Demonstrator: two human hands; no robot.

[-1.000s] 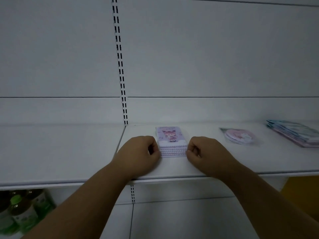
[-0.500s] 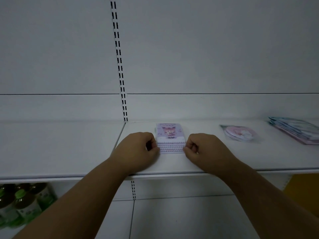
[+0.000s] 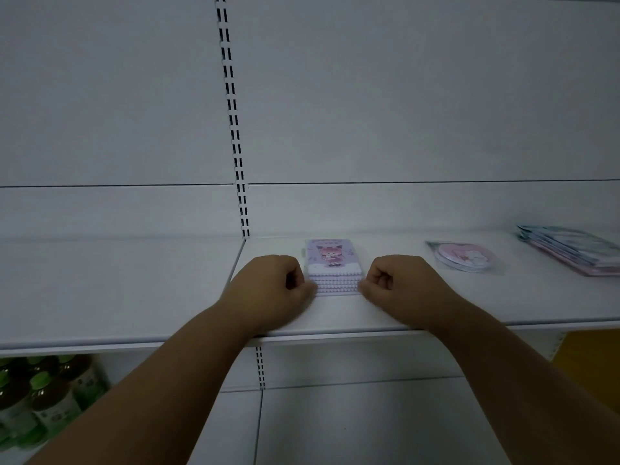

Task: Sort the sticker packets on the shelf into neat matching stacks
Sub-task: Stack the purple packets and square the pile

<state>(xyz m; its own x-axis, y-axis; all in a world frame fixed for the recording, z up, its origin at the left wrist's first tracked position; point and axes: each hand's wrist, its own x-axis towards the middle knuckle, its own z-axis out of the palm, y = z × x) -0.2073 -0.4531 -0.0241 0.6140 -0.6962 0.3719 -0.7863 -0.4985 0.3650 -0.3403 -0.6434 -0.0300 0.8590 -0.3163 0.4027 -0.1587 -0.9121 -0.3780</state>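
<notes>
A stack of purple sticker packets (image 3: pixel 333 266) with a cartoon girl on top lies on the white shelf (image 3: pixel 134 297), just right of the upright joint. My left hand (image 3: pixel 268 290) is curled into a fist against the stack's left side. My right hand (image 3: pixel 402 290) is curled the same way against its right side. Both thumbs touch the stack's front corners, and neither hand lifts it. A round pink sticker packet (image 3: pixel 464 258) lies alone further right. A pile of pastel packets (image 3: pixel 570 248) sits at the far right edge.
The white back panel with a slotted upright (image 3: pixel 235 129) rises behind the shelf. Green-capped bottles (image 3: pixel 37 404) stand on the lower shelf at bottom left. Something yellow (image 3: pixel 590 367) shows below the shelf at right.
Both fists stay against the purple stack's sides, with only a slight shift of the view. The stack's edges look a little more even.
</notes>
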